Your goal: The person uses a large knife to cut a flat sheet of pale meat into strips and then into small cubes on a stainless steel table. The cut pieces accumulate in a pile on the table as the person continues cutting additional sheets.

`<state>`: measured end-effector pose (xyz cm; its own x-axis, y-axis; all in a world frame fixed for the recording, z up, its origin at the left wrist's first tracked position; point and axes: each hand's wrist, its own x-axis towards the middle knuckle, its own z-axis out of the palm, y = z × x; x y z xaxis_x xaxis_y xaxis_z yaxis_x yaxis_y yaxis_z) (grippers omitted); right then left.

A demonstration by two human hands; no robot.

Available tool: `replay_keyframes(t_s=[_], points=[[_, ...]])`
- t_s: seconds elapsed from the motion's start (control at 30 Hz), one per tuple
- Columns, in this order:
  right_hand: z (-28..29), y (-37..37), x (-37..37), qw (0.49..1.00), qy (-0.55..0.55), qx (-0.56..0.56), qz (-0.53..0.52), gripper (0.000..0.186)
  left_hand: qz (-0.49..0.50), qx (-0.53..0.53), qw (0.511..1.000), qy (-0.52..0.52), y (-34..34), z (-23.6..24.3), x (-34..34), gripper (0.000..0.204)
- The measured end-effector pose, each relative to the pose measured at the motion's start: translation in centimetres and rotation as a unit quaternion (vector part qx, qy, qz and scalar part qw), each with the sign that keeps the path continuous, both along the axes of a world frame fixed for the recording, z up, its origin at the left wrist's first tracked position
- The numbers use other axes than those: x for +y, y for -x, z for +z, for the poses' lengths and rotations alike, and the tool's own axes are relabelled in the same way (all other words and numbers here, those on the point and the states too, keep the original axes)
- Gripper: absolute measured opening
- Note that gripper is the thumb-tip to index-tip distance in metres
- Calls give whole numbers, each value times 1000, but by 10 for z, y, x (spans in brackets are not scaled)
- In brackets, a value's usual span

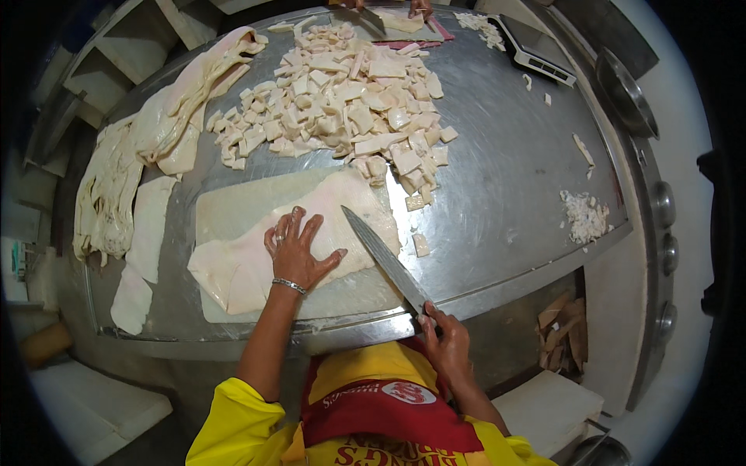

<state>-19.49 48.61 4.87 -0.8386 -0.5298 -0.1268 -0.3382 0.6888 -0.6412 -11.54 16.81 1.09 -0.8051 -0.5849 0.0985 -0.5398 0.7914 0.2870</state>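
A pale sheet of raw pork skin or fat [241, 270] lies across a whitish cutting board [233, 203] at the table's near edge. My left hand [299, 256] presses on the sheet with its fingers spread, a bracelet on the wrist. In my right hand [444, 338] is the handle of a long kitchen knife [385, 258], gripped at the near edge. Its blade points up and left, over the right part of the sheet, with the tip near the sheet's upper middle. Beyond the board is a large heap of cut pale pieces [342, 97].
Larger uncut sheets [109, 186] are draped along the table's left side. A flat scale [536, 46] stands at the far right, with small scraps [584, 217] nearer. Across the metal table [505, 155], another person's hands [420, 8] work with a knife at a board.
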Motion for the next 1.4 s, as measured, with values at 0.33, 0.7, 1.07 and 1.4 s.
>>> replay_keyframes(t_s=[0.33, 0.7, 1.07, 1.4], points=[[-13, 10, 3, 998, -31, 57, 18, 34, 19, -18, 1000, -6, 0, 1, 5, 81], [-25, 19, 8, 995, -39, 94, 20, 37, 28, -22, 999, -13, 2, 1, 7, 81], [-21, 22, -6, 996, -21, 85, -13, 38, 38, -29, 999, -1, 2, -3, 3, 80], [-9, 28, -25, 999, -43, 10, -14, 37, 43, -45, 998, -3, -1, -2, 6, 81]])
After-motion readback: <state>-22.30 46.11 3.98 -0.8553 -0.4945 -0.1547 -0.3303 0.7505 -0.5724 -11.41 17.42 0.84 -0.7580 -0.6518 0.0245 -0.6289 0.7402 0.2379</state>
